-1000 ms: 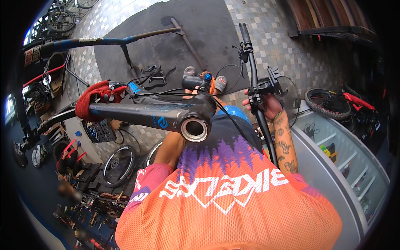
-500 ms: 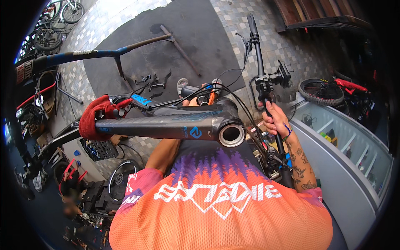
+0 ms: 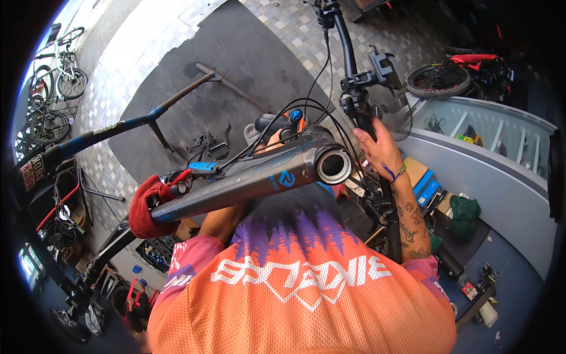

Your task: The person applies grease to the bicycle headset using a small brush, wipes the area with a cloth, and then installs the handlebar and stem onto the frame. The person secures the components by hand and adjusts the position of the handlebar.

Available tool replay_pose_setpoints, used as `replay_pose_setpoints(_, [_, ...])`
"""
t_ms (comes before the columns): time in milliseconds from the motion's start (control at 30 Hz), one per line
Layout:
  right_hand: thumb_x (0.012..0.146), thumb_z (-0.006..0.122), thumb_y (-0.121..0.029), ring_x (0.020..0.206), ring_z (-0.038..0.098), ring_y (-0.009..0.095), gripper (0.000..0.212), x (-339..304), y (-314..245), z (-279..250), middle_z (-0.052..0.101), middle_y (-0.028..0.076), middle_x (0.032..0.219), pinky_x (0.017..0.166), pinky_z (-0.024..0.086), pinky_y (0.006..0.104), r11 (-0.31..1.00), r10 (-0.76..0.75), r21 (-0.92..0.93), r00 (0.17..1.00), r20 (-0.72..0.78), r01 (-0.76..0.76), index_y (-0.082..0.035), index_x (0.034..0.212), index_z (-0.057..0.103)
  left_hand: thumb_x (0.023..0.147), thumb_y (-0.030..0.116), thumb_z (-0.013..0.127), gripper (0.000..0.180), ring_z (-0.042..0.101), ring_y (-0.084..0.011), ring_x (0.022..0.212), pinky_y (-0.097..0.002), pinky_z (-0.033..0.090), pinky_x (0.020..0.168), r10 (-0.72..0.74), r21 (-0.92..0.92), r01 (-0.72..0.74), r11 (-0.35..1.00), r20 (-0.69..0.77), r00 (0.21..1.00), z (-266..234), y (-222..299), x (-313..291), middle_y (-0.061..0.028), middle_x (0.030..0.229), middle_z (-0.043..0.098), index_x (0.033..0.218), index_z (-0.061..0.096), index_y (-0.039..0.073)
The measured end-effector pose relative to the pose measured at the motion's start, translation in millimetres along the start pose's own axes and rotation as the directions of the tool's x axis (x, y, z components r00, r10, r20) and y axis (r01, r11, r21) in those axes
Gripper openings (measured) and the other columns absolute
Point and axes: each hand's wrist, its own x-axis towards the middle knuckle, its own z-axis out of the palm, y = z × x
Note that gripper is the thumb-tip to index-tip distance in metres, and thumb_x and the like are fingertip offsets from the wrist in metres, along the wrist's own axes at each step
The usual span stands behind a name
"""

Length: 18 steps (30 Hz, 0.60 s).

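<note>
A dark grey bicycle frame (image 3: 236, 193) lies across in front of me, its open head tube (image 3: 335, 166) at the right end. Below and behind the frame, fingers of my left hand (image 3: 273, 141) show beside a black part with a blue cap (image 3: 293, 122) and an orange detail; most of that hand is hidden. At the right my right hand (image 3: 380, 146) is closed round a black handlebar (image 3: 386, 192), close to the stem. Cables run from the handlebar to the frame. A bracket-like mount (image 3: 380, 69) sits by the stem.
A red rag (image 3: 147, 206) wraps the frame where a blue and black repair stand (image 3: 132, 121) holds it. Right stands a glass-topped display case (image 3: 483, 127), with a wheel (image 3: 437, 79) behind. Boxes (image 3: 415, 180) lie near my right forearm. Small black parts (image 3: 206, 141) rest on the dark mat (image 3: 259, 56).
The view has turned. The frame's head-tube end now sits higher and further right. My right hand has moved up the handlebar towards the stem.
</note>
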Motion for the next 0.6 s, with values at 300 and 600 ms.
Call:
replay_pose_setpoints(300, [0.103, 0.069, -0.038, 0.044, 0.036, 0.001, 0.047, -40.0, 10.2, -14.6, 0.044, -0.007, 0.067, 0.037, 0.029, 0.0210, 0.941, 0.029, 0.339, 0.998, -0.064, -0.005, -0.011, 0.138, 0.051, 0.091, 0.020, 0.078, 0.038, 0.063, -0.0133, 0.092, -0.0289, 0.052, 0.079, -0.031, 0.000, 0.031, 1.000, 0.036, 0.999, 13.0, -4.6, 16.3, -0.0030, 0.107, 0.064, 0.124, 0.062, 0.008])
replay_pose_setpoints(600, [0.101, 0.071, -0.033, 0.068, 0.050, 0.007, 0.044, -20.0, 30.4, -24.3, 0.055, 0.000, 0.082, 0.058, 0.042, 0.0260, 0.978, -0.093, 0.176, 0.991, -0.095, 0.109, -0.004, 0.130, 0.058, 0.093, 0.022, 0.078, 0.036, 0.063, -0.0120, 0.089, -0.0276, 0.052, 0.077, -0.036, -0.001, 0.036, 0.999, 0.019, 0.999, 24.0, -10.0, 17.9, -0.0021, 0.106, 0.065, 0.123, 0.063, 0.008])
